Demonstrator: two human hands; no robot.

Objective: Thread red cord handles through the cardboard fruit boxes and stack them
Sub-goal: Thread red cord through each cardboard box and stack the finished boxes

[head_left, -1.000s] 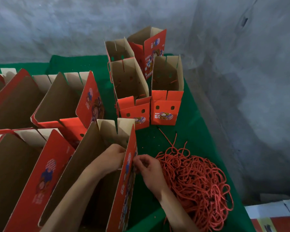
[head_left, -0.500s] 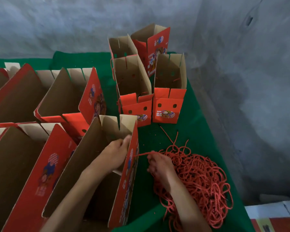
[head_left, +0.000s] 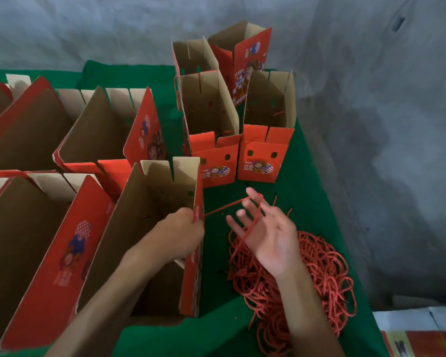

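Green felt is covering the counter (head_left: 144,73) under a rough grey wall, and unthreaded open boxes (head_left: 29,130) are standing in rows out to the left of the left hand. Nearer in, the left hand (head_left: 183,230) is reaching inside the nearest fruit box (head_left: 150,228), its fingers curled against the red right-hand panel just inside the top edge; whether they are pinching the cord end there I cannot tell, since the panel is hiding the fingertips. From that panel a single red cord (head_left: 224,207) is now running taut across the gap to the right hand (head_left: 265,235), which half a second ago was down on the cord pile, knuckles up, and a second ago was pinching at the panel face. It is now lifting palm-up with fingers spread and relaxed, the strand passing between two of them and trailing down toward the pile, draped and not gripped. That suggests the cord is already through one hole and slack is being drawn out, so the second hole of this handle is probably next. Beyond the right hand, the threaded boxes (head_left: 263,140) are standing upright together, and beneath and to its right the cord pile (head_left: 314,274) is lying in a loose tangle.
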